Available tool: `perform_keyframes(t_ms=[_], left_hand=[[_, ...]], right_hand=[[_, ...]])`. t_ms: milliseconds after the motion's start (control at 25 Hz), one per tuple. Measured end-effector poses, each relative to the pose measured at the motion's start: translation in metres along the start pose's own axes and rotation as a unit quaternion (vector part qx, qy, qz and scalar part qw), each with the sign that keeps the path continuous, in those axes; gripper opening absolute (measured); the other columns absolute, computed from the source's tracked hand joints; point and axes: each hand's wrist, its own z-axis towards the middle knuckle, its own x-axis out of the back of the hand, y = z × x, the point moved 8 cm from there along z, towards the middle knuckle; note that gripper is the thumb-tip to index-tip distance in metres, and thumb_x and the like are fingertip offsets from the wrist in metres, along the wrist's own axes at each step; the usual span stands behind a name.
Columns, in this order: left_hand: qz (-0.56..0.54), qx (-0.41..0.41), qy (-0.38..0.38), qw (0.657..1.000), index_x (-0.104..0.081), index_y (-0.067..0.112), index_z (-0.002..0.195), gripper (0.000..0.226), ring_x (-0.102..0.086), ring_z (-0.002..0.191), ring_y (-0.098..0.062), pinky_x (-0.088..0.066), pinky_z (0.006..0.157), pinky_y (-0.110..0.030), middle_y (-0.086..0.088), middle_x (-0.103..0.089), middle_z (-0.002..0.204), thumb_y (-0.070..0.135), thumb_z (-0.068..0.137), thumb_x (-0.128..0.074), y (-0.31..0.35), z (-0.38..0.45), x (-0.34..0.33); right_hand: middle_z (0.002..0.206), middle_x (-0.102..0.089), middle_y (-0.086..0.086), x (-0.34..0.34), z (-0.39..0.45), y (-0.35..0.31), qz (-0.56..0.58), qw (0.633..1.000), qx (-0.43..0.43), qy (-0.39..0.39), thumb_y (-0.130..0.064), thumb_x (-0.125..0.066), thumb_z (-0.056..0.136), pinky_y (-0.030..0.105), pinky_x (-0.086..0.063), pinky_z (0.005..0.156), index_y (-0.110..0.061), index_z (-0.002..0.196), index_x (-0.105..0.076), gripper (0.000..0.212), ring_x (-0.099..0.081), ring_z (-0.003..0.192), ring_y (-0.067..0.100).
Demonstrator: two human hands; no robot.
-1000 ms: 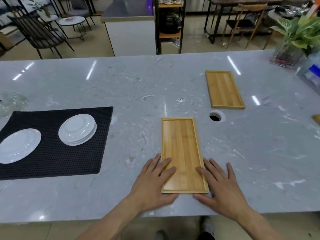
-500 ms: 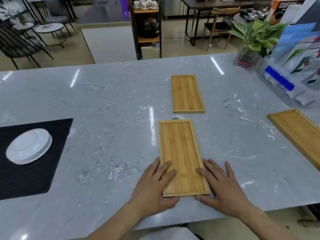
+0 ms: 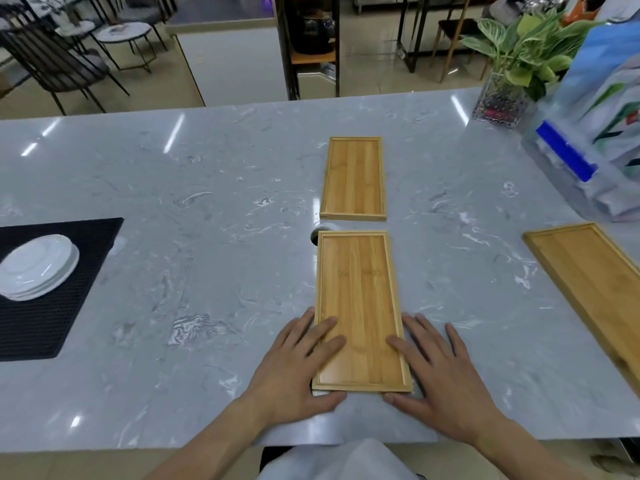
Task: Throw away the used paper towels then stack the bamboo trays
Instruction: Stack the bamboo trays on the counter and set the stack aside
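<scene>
A rectangular bamboo tray with a low raised rim (image 3: 360,306) is lying flat and empty on the grey marbled stone bench (image 3: 207,271), its short edge sitting near the bench's front edge. Just beyond the far end of this near tray, a second empty bamboo tray (image 3: 353,178) is lying lengthwise in line with it, a narrow gap showing between them. A round hole in the bench top (image 3: 317,234) is peeking out at the near tray's far left corner, partly covered by it. Well to the right of the near tray, a third empty bamboo tray (image 3: 588,289) is lying at an angle, running off the picture's edge. Far to the left of the near tray, a stack of white round plates (image 3: 38,266) is sitting on a black ribbed rubber mat (image 3: 45,306). The left hand (image 3: 298,368) is lying palm down with fingers spread, fingertips resting on the near tray's left rim and thumb curling round its front left corner. The right hand (image 3: 440,372) is mirroring it, spread flat, index finger on the tray floor and thumb at the front right corner. Both hands are bracing the tray, neither closing around it.
</scene>
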Motion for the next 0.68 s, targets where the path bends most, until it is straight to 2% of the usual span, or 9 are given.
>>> perform_keyframes(t_ms=[160, 280, 400, 560, 680], left_hand=[[-0.018, -0.002, 0.003, 1.0, -0.04, 0.034, 0.141, 0.074, -0.013, 0.148, -0.021, -0.014, 0.119, -0.044, 0.005, -0.029, 0.157, 0.075, 0.081, -0.048, -0.006, 0.001, 0.006], [-0.027, -0.016, 0.051, 0.998, -0.049, 0.028, 0.134, 0.062, -0.04, 0.136, -0.019, -0.029, 0.111, -0.042, 0.0, -0.044, 0.147, 0.065, 0.084, -0.052, -0.023, 0.016, 0.029], [0.001, -0.011, 0.081, 0.997, -0.059, 0.021, 0.125, 0.054, -0.055, 0.12, -0.021, -0.039, 0.101, -0.038, -0.004, -0.058, 0.133, 0.058, 0.086, -0.054, -0.053, 0.058, 0.051], [0.046, 0.039, 0.04, 0.997, -0.057, 0.021, 0.128, 0.055, -0.054, 0.122, -0.021, -0.038, 0.103, -0.039, -0.002, -0.058, 0.134, 0.058, 0.087, -0.05, -0.104, 0.136, 0.066], [0.055, 0.073, 0.031, 0.995, -0.056, 0.021, 0.129, 0.059, -0.051, 0.123, -0.022, -0.035, 0.105, -0.041, -0.001, -0.057, 0.134, 0.061, 0.086, -0.045, -0.139, 0.189, 0.073]], right_hand=[[0.156, -0.029, 0.004, 0.007, 0.004, 0.006, -0.011, 0.999, 0.036, -0.001, -0.081, -0.038, 0.079, 0.053, -0.015, 0.113, -0.033, 0.139, -0.042, 0.077, -0.024, 0.145, 0.025], [0.152, -0.039, 0.0, 0.022, 0.023, 0.023, -0.007, 0.998, 0.053, 0.013, -0.078, -0.036, 0.082, 0.049, -0.018, 0.112, -0.035, 0.138, -0.042, 0.07, -0.032, 0.141, 0.021], [0.147, -0.045, -0.003, 0.046, 0.071, 0.048, -0.016, 0.999, 0.016, 0.032, -0.074, -0.029, 0.086, 0.047, -0.02, 0.116, -0.035, 0.137, -0.043, 0.066, -0.036, 0.139, 0.02], [0.147, -0.044, -0.004, 0.065, 0.147, 0.083, -0.038, 0.998, -0.023, 0.036, -0.075, -0.021, 0.084, 0.048, -0.019, 0.117, -0.036, 0.139, -0.038, 0.07, -0.034, 0.139, 0.019], [0.144, -0.047, -0.001, 0.078, 0.199, 0.106, -0.041, 0.997, -0.039, 0.054, -0.073, -0.024, 0.084, 0.052, -0.022, 0.114, -0.032, 0.138, -0.04, 0.07, -0.038, 0.135, 0.022]])
